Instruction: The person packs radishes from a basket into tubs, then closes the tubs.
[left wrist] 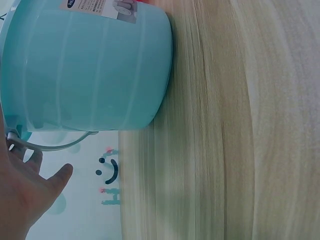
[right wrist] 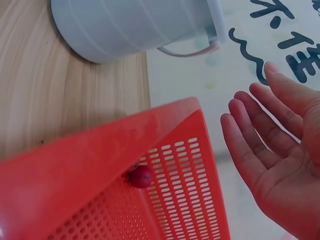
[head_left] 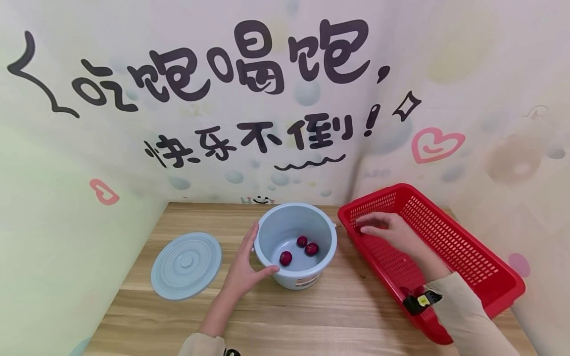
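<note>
Person's right grip right of blue bucket, over red basket; fingers and thumb apart, holding nothing. Small round red fruit lies in basket corner nearest bucket. Left grip at bucket's left side, spread wide, thumb touching near rim. Three red fruits inside bucket, on its floor. Mesh-sided basket stands slantwise on desk, right of bucket. Blue lid lies left of bucket. Behind bucket: pale wall with black lettering.

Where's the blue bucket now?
In the head view, the blue bucket stands on the table, lid to its left, red basket to its right.
</note>
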`<action>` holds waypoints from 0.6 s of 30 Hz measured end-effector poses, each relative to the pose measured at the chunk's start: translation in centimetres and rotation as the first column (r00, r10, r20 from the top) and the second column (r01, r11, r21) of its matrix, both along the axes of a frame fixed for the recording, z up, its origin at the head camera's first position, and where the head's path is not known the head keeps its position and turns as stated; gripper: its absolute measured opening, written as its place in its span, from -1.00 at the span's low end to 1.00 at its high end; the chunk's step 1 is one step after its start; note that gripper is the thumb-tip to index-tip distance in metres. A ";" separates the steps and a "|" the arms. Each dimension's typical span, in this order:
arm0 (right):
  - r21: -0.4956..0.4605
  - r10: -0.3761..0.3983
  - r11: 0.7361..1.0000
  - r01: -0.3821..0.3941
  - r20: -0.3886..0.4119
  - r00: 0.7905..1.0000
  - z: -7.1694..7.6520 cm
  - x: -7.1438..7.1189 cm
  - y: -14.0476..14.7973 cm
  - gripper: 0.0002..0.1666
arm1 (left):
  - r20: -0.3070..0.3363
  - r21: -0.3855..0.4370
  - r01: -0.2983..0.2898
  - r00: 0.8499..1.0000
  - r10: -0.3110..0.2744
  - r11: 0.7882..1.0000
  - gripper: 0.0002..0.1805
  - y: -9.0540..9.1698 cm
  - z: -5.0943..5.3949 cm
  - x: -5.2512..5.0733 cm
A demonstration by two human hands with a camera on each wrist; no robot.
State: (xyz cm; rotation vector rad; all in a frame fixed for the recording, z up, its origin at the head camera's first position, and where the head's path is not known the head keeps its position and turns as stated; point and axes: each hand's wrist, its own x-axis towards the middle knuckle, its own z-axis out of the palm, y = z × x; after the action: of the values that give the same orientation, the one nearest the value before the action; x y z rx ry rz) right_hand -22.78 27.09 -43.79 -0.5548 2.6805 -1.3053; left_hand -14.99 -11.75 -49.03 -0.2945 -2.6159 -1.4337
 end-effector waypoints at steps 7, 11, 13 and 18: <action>0.013 -0.008 1.000 0.008 -0.016 1.000 -0.6 -0.2 0.8 -0.61 | 0.002 0.006 -0.001 1.000 0.001 1.000 0.24 0.0 0.0 0.0; 0.014 -0.011 1.000 0.012 -0.011 1.000 -1.0 -0.4 1.2 -0.62 | 0.000 0.005 0.002 1.000 -0.002 1.000 0.24 0.0 0.0 0.0; 0.016 -0.016 1.000 0.017 -0.012 1.000 -1.3 -0.5 1.4 -0.62 | 0.001 0.006 0.004 1.000 -0.004 1.000 0.24 0.0 -0.1 0.0; 0.024 -0.036 0.999 0.036 -0.019 0.999 -2.0 -0.7 2.0 -0.63 | -0.001 0.006 0.007 1.000 -0.007 1.000 0.25 -0.1 -0.1 0.0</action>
State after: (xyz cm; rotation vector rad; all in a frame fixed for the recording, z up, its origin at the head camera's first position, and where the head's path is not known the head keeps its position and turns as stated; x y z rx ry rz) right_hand -23.49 29.09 -45.74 -0.5208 2.7294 -1.2813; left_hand -14.98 -11.85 -49.12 -0.3031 -2.6125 -1.4425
